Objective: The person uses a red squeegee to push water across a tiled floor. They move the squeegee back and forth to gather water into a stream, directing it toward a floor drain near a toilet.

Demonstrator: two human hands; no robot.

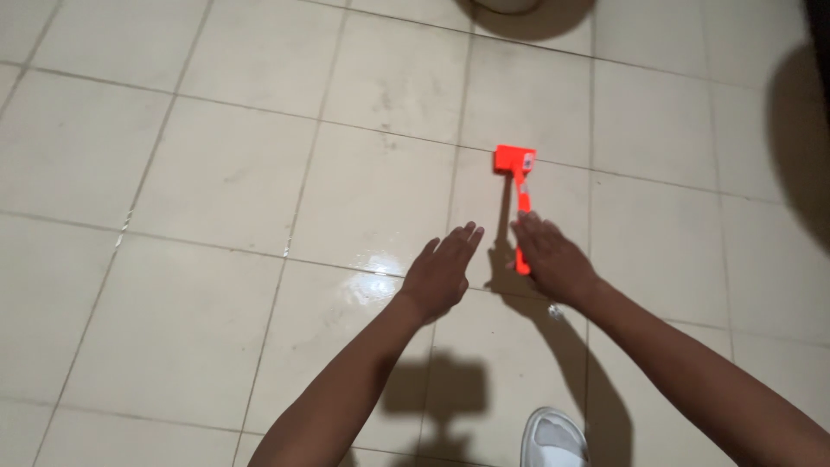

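A bright orange toy hammer [519, 183] lies on the pale tiled floor [216, 173], its head pointing away from me and its handle toward me. My right hand [553, 259] reaches down over the lower end of the handle, fingers extended, touching or just above it; part of the handle is hidden under the hand. My left hand [443, 272] hovers flat and empty just left of the handle, fingers together and stretched forward.
A white shoe tip [553, 439] shows at the bottom edge below my right arm. A round object's edge [510, 5] and its shadow sit at the top. Dark shadow covers the far right.
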